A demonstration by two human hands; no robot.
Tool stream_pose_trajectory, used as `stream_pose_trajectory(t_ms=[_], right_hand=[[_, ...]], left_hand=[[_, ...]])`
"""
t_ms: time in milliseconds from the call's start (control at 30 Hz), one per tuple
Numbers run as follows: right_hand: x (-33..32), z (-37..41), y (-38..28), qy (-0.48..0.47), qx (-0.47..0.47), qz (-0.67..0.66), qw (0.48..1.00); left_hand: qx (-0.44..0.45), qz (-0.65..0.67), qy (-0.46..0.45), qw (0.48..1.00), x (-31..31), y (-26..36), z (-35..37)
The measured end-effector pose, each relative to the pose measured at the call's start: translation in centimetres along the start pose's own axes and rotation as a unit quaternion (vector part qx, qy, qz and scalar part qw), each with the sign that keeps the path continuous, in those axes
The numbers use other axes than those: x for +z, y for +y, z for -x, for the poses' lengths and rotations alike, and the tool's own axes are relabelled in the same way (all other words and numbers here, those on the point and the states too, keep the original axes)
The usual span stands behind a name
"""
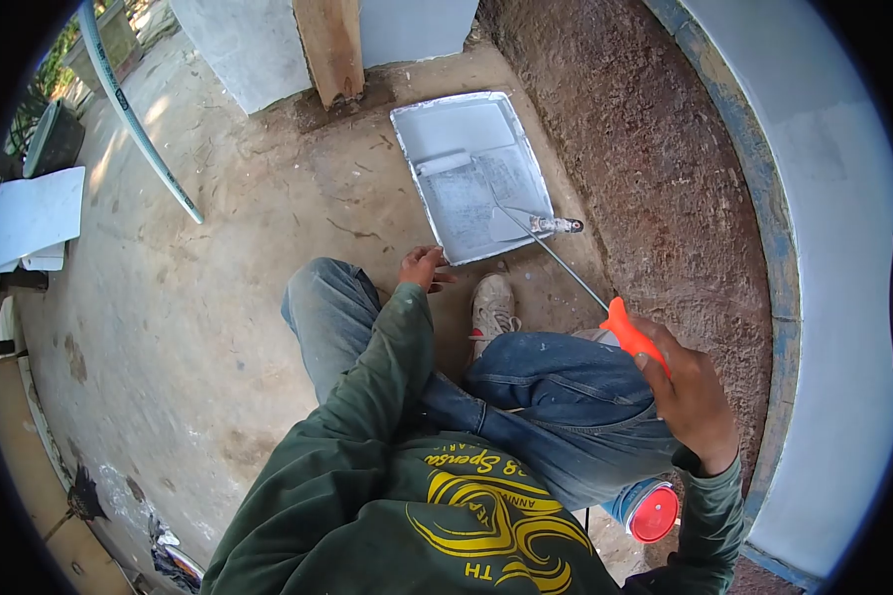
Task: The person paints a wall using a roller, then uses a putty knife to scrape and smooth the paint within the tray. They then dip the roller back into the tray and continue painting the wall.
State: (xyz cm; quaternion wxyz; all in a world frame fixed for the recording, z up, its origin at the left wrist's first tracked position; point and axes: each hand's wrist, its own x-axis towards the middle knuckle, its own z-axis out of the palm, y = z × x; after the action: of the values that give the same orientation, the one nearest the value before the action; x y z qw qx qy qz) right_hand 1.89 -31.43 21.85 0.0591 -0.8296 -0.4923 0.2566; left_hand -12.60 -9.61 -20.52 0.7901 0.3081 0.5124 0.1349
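Note:
My right hand [693, 392] is closed around the orange handle of a paint roller [633, 332]. Its thin metal rod reaches forward into a paint tray [403, 134], where the white roller sleeve [444, 164] lies across the tray floor. White paint coats the tray. At the tray's near left corner is my left hand [424, 269], its fingers curled at the rim; whether they grip it is hard to make out. A putty knife [566, 225] rests over the tray's right edge, its handle sticking out.
A blue bucket with a red lid [655, 513] stands beside my right leg. A wooden post [329, 50] rises beyond the tray. To the right runs a rough brown ledge [665, 149] along a pale wall [843, 198]. A hose [134, 119] hangs at upper left.

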Motion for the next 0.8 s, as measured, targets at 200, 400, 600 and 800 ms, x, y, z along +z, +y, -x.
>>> stream_pose_trajectory(t_ms=[200,400,600,800], right_hand=[[-2.4,4.6,0.1,-0.011,-0.008,-0.004,1.0],[-3.0,4.5,-0.1,-0.027,0.044,-0.014,0.999],[-0.7,-1.2,0.7,-0.023,0.053,-0.019,0.998],[-3.0,0.2,1.4,-0.004,0.047,-0.029,0.998]], left_hand=[[-0.003,-0.002,0.006,1.0,-0.1,-0.2,-0.1],[-0.002,0.004,0.006,1.0,0.2,0.0,0.0],[0.012,0.006,-0.005,1.0,-0.1,0.1,0.2],[0.0,0.002,0.002,1.0,-0.1,0.4,0.5]])
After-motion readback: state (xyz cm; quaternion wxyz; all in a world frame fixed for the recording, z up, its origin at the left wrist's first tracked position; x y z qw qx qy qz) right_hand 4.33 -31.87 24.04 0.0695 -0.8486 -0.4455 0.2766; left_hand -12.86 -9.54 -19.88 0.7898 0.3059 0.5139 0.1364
